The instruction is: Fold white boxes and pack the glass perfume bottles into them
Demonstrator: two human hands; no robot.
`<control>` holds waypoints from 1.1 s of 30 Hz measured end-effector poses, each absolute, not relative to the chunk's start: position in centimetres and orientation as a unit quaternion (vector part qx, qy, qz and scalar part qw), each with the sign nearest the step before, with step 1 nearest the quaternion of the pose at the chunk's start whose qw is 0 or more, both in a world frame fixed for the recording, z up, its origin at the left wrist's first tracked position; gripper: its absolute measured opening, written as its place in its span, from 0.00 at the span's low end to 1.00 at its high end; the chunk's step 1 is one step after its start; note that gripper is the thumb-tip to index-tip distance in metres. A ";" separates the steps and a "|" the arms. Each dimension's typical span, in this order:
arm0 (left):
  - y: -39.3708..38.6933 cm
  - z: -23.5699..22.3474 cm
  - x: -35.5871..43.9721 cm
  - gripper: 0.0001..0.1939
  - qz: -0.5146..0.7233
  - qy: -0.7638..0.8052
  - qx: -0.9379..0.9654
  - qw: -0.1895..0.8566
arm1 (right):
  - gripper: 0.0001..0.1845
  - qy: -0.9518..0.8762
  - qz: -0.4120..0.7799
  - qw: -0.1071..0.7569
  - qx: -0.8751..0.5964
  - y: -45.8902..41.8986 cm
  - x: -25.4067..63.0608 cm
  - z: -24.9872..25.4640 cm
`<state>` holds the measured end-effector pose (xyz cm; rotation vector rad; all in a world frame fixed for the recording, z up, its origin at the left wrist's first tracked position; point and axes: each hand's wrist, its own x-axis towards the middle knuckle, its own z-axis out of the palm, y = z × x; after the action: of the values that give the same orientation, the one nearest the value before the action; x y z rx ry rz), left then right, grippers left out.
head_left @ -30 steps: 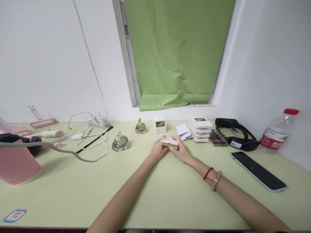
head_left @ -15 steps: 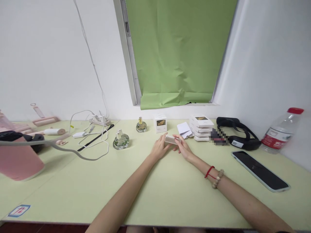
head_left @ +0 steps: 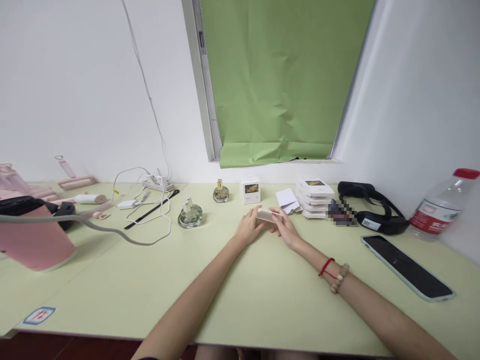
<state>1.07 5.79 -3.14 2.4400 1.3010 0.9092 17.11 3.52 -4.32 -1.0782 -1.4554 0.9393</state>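
The person's left hand (head_left: 247, 228) and right hand (head_left: 288, 232) both grip a small, flat white cardboard piece (head_left: 265, 215) over the pale green worktop (head_left: 277, 295). Beyond it stands a white cube-shaped box (head_left: 250, 193) with a dark picture panel; a stack of flat white cartons (head_left: 314, 197) lies to the right.

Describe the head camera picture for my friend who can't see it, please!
Someone's left hand and right hand hold a small white box over a pale green table. Two glass bottles stand to the left; stacked boxes and a phone lie to the right.
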 end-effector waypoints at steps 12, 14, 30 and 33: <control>5.6 -3.5 1.4 0.20 0.344 0.440 0.830 -0.009 | 0.50 -0.653 0.271 0.534 -0.463 2.2 16.5 -4.3; 5.6 -3.5 1.4 0.20 0.371 0.420 0.828 -0.026 | 0.52 -0.641 0.265 0.540 -0.476 2.0 16.5 -4.1; 5.4 -3.4 1.5 0.21 0.319 0.329 0.887 -0.060 | 0.43 -0.461 0.440 0.581 -0.507 2.6 16.3 -3.6; 5.4 -3.5 1.5 0.25 0.329 0.332 0.883 -0.031 | 0.39 -0.466 0.440 0.582 -0.500 3.0 16.7 -3.7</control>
<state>1.48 5.35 -3.48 2.8315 1.0627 1.0559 16.65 3.02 -3.66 -1.1686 -1.0872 1.0274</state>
